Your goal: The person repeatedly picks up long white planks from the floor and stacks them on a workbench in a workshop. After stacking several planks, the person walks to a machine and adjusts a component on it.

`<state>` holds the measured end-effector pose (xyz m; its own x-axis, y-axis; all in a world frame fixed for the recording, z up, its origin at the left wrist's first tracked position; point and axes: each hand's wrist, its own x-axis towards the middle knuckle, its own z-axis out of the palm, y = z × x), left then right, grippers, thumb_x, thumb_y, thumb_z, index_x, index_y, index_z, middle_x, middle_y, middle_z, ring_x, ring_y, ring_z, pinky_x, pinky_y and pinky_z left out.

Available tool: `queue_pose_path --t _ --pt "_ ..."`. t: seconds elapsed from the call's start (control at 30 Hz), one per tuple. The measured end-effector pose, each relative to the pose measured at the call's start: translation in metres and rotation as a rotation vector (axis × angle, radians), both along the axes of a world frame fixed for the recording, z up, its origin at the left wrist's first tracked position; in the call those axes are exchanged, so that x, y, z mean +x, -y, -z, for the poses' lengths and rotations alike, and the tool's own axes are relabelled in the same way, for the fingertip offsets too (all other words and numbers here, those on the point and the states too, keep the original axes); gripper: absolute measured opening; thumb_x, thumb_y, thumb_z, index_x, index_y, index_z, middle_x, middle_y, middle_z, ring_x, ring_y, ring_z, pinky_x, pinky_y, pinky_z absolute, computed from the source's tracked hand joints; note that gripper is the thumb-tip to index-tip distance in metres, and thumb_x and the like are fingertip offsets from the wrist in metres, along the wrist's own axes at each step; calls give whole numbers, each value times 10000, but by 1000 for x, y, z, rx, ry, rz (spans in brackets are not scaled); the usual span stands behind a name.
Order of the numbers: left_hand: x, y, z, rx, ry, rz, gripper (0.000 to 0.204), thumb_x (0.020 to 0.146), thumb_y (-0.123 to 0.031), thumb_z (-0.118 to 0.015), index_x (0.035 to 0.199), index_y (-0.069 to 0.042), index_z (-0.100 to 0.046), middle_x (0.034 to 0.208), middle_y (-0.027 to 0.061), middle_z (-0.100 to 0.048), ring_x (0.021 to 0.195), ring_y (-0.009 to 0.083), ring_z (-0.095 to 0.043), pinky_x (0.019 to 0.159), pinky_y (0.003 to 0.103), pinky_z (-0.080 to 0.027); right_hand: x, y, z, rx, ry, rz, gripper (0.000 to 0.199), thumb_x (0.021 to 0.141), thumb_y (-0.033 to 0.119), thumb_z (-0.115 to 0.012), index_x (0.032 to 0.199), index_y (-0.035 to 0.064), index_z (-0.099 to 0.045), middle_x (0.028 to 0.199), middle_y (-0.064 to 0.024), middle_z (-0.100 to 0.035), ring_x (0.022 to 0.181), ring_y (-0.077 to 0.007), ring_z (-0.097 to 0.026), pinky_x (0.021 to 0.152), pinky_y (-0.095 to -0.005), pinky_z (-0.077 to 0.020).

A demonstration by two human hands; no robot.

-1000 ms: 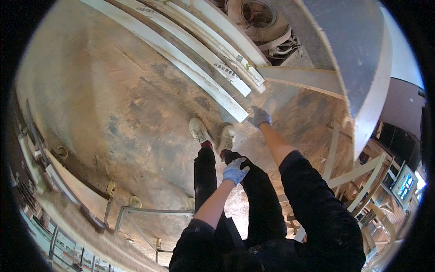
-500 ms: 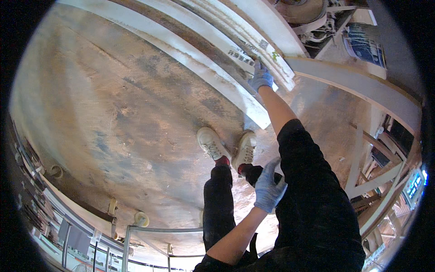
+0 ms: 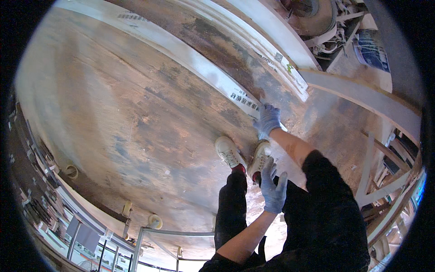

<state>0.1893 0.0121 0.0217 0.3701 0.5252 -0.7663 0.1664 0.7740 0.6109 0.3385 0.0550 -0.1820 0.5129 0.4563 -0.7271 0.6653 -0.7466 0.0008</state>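
Note:
A long white board (image 3: 213, 78) with dark printing near its end runs across the floor from the far left toward my feet. My right hand (image 3: 269, 118), in a pale blue-grey knit glove, has its fingers curled over the near end of this board. Some of those fingertips are hidden. My left hand (image 3: 274, 192), gloved alike, hovers in front of my thigh, holding nothing, thumb apart from its fingers. Beyond the right hand, a stack of narrow white boards (image 3: 292, 81) lies roughly parallel to the gripped one.
My light shoes (image 3: 229, 152) stand just short of the board's end. Right of the stack are a wide white panel (image 3: 294, 36), a brown roll (image 3: 317, 22) and a pale curved-looking beam (image 3: 362, 90). A metal frame (image 3: 176, 233) and a caster wheel (image 3: 155, 221) sit at lower left.
My right hand has drawn the printed board away from the stack toward my feet, where the other loose board lay. My left hand has risen slightly and stayed empty. The view has shifted.

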Motion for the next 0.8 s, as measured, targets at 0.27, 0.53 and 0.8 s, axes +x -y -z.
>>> queue_pose_path --t 0.27,0.53,0.8 --pt "-1 -21 -7 68 -115 -53 590 894 -146 -574 1400 -9 -305 1422 147 -361 1302 249 -374 1094 354 -288 -27 -43 41 291 132 316 1047 657 317 -792 1490 185 -172 1448 -171 -303 1284 -382 -357 1055 -547 -274" --pt "-2 -26 15 180 -158 -157 602 886 -174 -621 1375 21 -329 1365 150 -403 1249 234 -419 1059 341 -328 3 -61 1 245 -21 131 1011 615 322 -806 1457 165 -267 1314 -178 -439 1159 -367 -465 904 -537 -417" --pt "-40 -17 46 6 -49 -114 694 860 -229 -665 1403 -11 -291 1349 146 -418 1236 255 -436 1063 373 -344 10 -36 -186 399 -188 72 924 579 313 -771 1390 118 -375 1048 -202 -581 989 -383 -547 841 -438 -468"
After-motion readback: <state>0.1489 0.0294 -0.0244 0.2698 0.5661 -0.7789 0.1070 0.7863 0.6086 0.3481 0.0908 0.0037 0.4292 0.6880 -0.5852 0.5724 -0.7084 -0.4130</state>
